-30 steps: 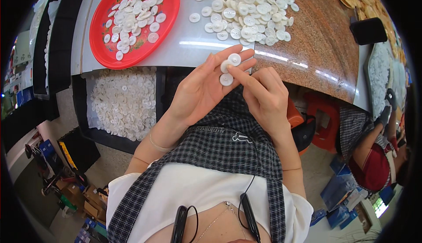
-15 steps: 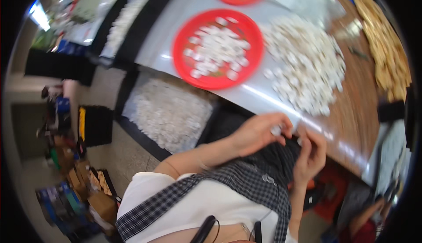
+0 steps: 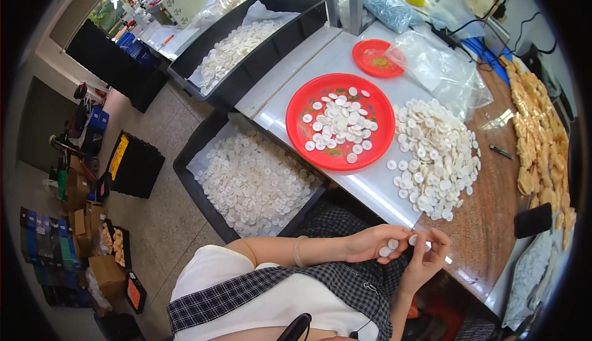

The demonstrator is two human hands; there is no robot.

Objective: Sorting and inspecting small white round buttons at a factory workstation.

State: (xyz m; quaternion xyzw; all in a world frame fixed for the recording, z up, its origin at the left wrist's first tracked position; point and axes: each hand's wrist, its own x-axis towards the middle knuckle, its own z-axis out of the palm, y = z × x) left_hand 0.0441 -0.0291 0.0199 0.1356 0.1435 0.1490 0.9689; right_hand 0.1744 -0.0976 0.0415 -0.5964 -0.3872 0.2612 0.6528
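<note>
My left hand [image 3: 374, 243] holds a couple of small white discs [image 3: 389, 248] in its fingers, over my lap below the table edge. My right hand [image 3: 430, 254] meets it, pinching one white disc [image 3: 412, 240] at the fingertips. On the table just above lies a loose heap of white discs [image 3: 439, 156]. To its left stands a large red round tray [image 3: 307, 136] with several more discs in it.
A black bin [image 3: 192, 163] of white discs sits low at my left, a second black bin [image 3: 290, 5] further back. A small red dish [image 3: 370, 50], clear plastic bags [image 3: 441, 63], a row of tan pieces [image 3: 539, 131] and a black object [image 3: 534, 219] lie on the table.
The view has swung left and back, so the bins and floor now show. Both hands stay together holding discs, now lower and to the right in the picture.
</note>
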